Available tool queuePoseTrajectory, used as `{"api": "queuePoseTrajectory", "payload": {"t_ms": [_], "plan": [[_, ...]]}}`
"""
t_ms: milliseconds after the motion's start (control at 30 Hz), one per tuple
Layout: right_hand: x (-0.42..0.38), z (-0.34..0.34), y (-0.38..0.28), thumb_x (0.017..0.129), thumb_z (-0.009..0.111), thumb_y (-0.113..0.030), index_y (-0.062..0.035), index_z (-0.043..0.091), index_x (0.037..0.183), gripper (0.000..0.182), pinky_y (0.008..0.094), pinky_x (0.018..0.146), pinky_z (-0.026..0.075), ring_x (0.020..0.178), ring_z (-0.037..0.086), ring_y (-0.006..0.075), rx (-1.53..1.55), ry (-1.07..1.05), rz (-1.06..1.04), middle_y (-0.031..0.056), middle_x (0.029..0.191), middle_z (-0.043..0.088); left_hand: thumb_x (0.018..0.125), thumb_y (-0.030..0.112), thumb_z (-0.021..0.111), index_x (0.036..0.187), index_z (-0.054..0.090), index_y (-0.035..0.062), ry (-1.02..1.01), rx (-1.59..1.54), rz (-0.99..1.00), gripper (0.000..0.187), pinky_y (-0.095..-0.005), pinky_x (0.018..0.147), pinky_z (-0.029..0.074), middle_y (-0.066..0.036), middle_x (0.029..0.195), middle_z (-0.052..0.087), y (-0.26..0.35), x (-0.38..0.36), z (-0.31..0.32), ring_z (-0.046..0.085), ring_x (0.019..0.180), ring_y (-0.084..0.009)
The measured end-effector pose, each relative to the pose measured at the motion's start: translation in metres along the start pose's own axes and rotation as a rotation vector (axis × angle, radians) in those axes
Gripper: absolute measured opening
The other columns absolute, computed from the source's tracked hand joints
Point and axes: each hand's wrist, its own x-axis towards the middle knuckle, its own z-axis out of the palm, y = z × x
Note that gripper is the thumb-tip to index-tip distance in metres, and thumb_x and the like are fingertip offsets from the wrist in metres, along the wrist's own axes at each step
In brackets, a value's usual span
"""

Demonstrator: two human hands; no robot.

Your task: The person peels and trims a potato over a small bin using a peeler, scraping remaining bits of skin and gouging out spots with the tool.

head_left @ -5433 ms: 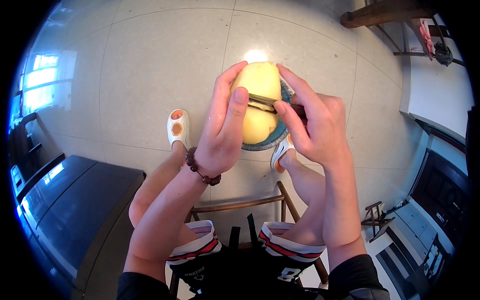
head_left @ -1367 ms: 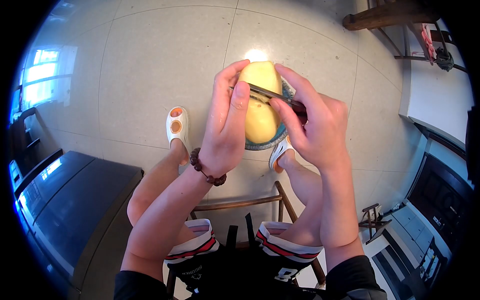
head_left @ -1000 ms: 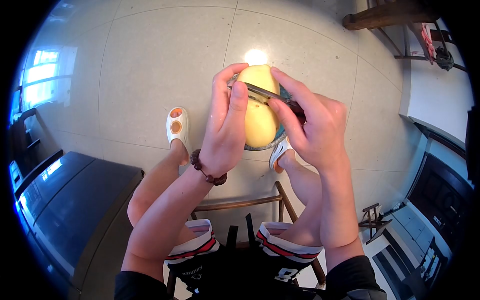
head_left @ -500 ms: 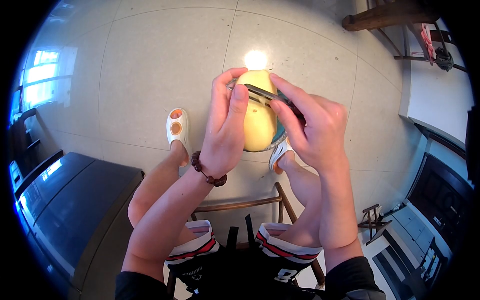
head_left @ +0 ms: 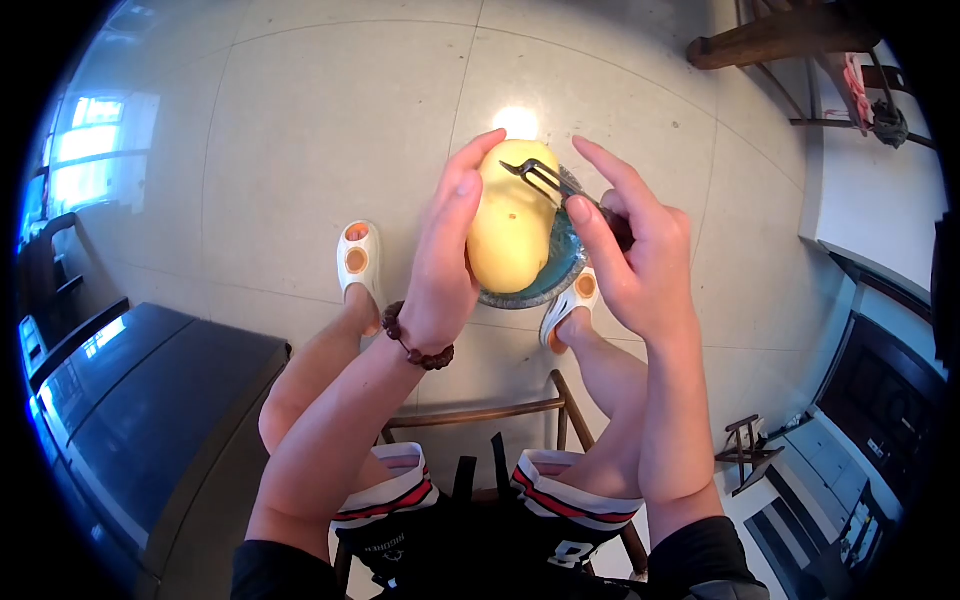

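Observation:
A large, pale yellow peeled potato (head_left: 510,235) rests in my left hand (head_left: 445,240), whose fingers wrap its left side. My right hand (head_left: 640,245) grips the handle of a dark peeler (head_left: 540,178). The peeler's forked blade end overlaps the upper right of the potato in this view. My right index finger points out past the tool, while the thumb presses along the handle. Below the potato is a bowl or basin (head_left: 563,262) with a speckled rim and a teal inside, partly hidden by the potato and my right hand.
Under everything lies a tiled floor (head_left: 330,120). My feet in white clogs (head_left: 358,258) flank the basin. A wooden stool bar (head_left: 475,412) crosses between my legs. To the left is a dark glossy table (head_left: 150,400); wooden furniture (head_left: 780,40) stands at upper right.
The peeler has moved right, from across the potato to its right side. My right index finger has lifted off the potato, and more of the basin shows.

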Motion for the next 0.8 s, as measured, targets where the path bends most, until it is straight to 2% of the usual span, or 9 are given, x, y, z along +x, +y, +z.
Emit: {"api": "queuePoseTrajectory", "payload": {"t_ms": [100,200,267,400,500,567,600,667,800], "plan": [[-0.001,0.002,0.003,0.097,0.074,-0.019,-0.0051,0.069,0.134,0.04,0.0304,0.058,0.052,0.059,0.071,0.0192,0.064,-0.008,0.017,0.0117,0.069,0.071,0.11,0.03,0.037,0.166,0.022,0.0032,-0.041,-0.066,-0.047,0.064,-0.044,0.117,0.046,-0.019,0.152,0.054,0.002,0.001,0.004,0.056,0.139,-0.028],[0.0,0.0,0.004,0.098,0.073,-0.019,-0.0038,0.068,0.136,0.041,0.0303,0.058,0.052,0.059,0.071,0.0182,0.097,-0.06,0.055,0.0121,0.068,0.07,0.103,0.018,0.037,0.165,0.031,0.0046,-0.045,-0.141,-0.075,0.064,-0.037,0.115,0.044,-0.017,0.15,0.054,0.001,-0.001,0.008,0.057,0.135,-0.0234],[-0.001,0.0,-0.001,0.098,0.074,-0.019,-0.0036,0.067,0.138,0.043,0.0301,0.058,0.051,0.059,0.069,0.0161,0.169,-0.069,0.103,0.0112,0.067,0.068,0.106,0.028,0.037,0.166,0.026,0.0026,-0.053,-0.099,-0.065,0.066,-0.0457,0.117,0.046,-0.018,0.155,0.051,-0.002,-0.002,0.006,0.055,0.139,-0.0284],[-0.002,-0.002,0.0,0.097,0.075,-0.02,-0.0039,0.066,0.141,0.047,0.029,0.056,0.049,0.055,0.065,0.0143,0.104,-0.068,0.064,0.01,0.066,0.067,0.106,0.029,0.035,0.166,0.027,0.0025,-0.077,-0.187,-0.096,0.066,-0.0459,0.116,0.046,-0.018,0.154,0.051,-0.001,-0.003,0.005,0.055,0.139,-0.0275],[-0.002,-0.003,-0.001,0.096,0.076,-0.021,-0.0034,0.065,0.142,0.051,0.0286,0.054,0.046,0.051,0.059,0.0147,0.07,-0.083,0.033,0.0097,0.064,0.065,0.108,0.032,0.033,0.165,0.028,0.0026,-0.064,-0.055,-0.115,0.064,-0.0451,0.117,0.045,-0.017,0.153,0.052,0.001,-0.003,0.008,0.054,0.139,-0.0267],[-0.002,0.0,0.003,0.095,0.076,-0.02,-0.0026,0.064,0.142,0.052,0.0286,0.053,0.044,0.049,0.056,0.0154,0.101,-0.067,-0.026,0.0088,0.061,0.062,0.11,0.031,0.037,0.162,0.038,0.0049,-0.066,-0.145,-0.074,0.059,-0.0365,0.116,0.044,-0.013,0.147,0.056,0.002,-0.003,0.009,0.056,0.134,-0.0204],[-0.002,-0.001,0.002,0.095,0.076,-0.02,-0.0026,0.064,0.142,0.052,0.0286,0.053,0.044,0.049,0.056,0.0154,0.101,-0.066,-0.028,0.0088,0.061,0.062,0.11,0.031,0.037,0.162,0.038,0.0049,-0.067,-0.145,-0.072,0.059,-0.0365,0.116,0.044,-0.013,0.147,0.056,0.001,-0.003,0.007,0.056,0.134,-0.0204],[-0.002,-0.004,-0.001,0.095,0.076,-0.019,-0.0022,0.064,0.142,0.052,0.0285,0.053,0.044,0.049,0.057,0.016,0.075,-0.114,-0.004,0.0084,0.059,0.061,0.114,0.048,0.028,0.164,0.029,0.0029,-0.141,-0.054,-0.039,0.067,-0.0425,0.119,0.042,-0.015,0.152,0.053,-0.001,-0.001,0.002,0.054,0.139,-0.0248],[-0.002,-0.002,-0.001,0.094,0.076,-0.019,-0.0024,0.065,0.142,0.052,0.0287,0.052,0.044,0.048,0.057,0.0162,0.087,-0.113,-0.024,0.0084,0.058,0.06,0.112,0.063,0.026,0.164,0.028,0.0042,-0.158,0.058,-0.034,0.079,-0.0418,0.118,0.042,-0.014,0.151,0.053,-0.005,-0.002,-0.003,0.055,0.138,-0.0235]]}}
